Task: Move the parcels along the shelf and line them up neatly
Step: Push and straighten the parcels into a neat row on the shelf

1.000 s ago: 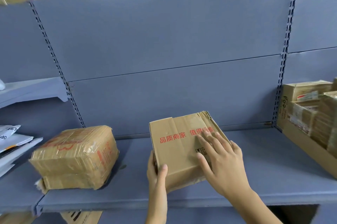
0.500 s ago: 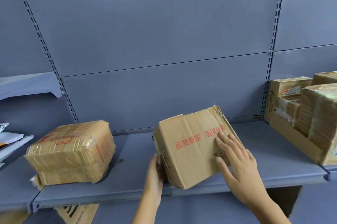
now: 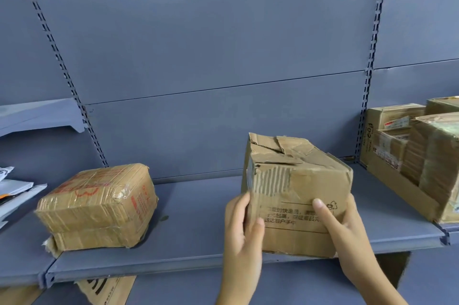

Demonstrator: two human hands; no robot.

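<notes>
A torn box (image 3: 298,195) gripped at the front edge of the shelf (image 3: 198,220).
The box stands between the hands, printed face toward the person. The left hand (image 3: 244,227) curls round its left front corner, and the right hand (image 3: 347,227) wraps its right side, thumb across the face. The taped parcel (image 3: 99,205) lies well apart leftward, and the stacked parcels (image 3: 422,155) are nearer on the right.

One taped parcel (image 3: 96,205), one battered box (image 3: 298,180), one left hand (image 3: 241,230), one right hand (image 3: 347,230), about five stacked boxes (image 3: 437,168)
</notes>
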